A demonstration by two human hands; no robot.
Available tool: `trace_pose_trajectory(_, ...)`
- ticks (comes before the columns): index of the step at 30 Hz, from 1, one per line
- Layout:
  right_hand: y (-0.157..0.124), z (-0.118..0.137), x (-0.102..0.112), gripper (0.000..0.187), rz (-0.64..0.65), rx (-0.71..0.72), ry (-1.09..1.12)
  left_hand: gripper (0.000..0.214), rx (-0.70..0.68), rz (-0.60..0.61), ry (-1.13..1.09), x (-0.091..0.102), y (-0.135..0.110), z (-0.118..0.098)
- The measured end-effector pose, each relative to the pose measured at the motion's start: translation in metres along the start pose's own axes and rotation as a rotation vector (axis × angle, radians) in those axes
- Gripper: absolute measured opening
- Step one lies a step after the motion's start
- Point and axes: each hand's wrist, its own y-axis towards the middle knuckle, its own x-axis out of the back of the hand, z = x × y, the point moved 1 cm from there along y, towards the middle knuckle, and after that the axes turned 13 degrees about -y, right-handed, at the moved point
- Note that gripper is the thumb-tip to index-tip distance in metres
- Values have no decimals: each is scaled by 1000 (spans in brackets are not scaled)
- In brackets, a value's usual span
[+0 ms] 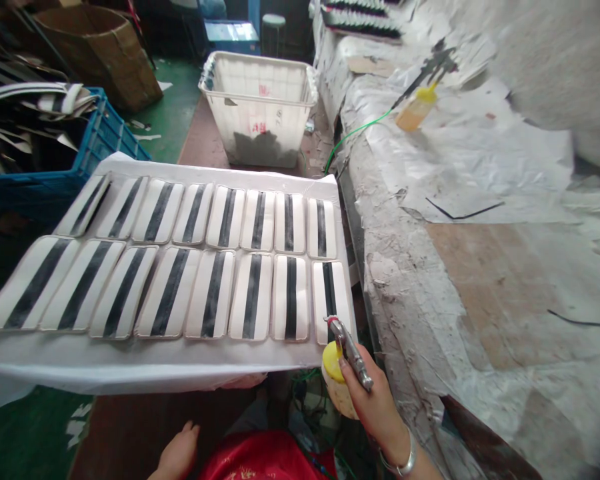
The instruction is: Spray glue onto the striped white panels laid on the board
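Note:
My right hand (367, 390) is wrapped around a metal spray gun (350, 353) with a yellow-lidded cup (336, 380) beside it. The gun's nozzle points over the near right end of the board, above a white panel with a black stripe (345, 300). Similar striped panels (253, 297) lie side by side in two rows on the white-covered board (190, 360). Low in the view, my left hand (180, 450) hangs in front of the board, fingers loosely curled together, with nothing visible in it.
A white plastic bin (257, 113) stands beyond the board. At left are a blue crate (97, 130) full of strips and a cardboard drum (103, 60). On the paper-covered bench at right lies another spray gun (430, 70) with a yellow-capped bottle (415, 110) and green hose (353, 133).

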Motion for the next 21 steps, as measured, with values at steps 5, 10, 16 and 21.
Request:
trace_pose_trajectory(5,18,3,6,31,-11,15,-40,57,33,-24,-60,-7,-6,-8)
trace_pose_trajectory(10,32,8,7,31,10,55,-26,54,49,-30,-102,-18,-11,-18)
trace_pose_trajectory(16,37,21,6,27,85,139,36,49,54,-14,-160,-32,-12,-20)
trace_pose_trajectory(21,34,21,8,24,117,147,53,41,46,-47,-182,-31,-12,-23)
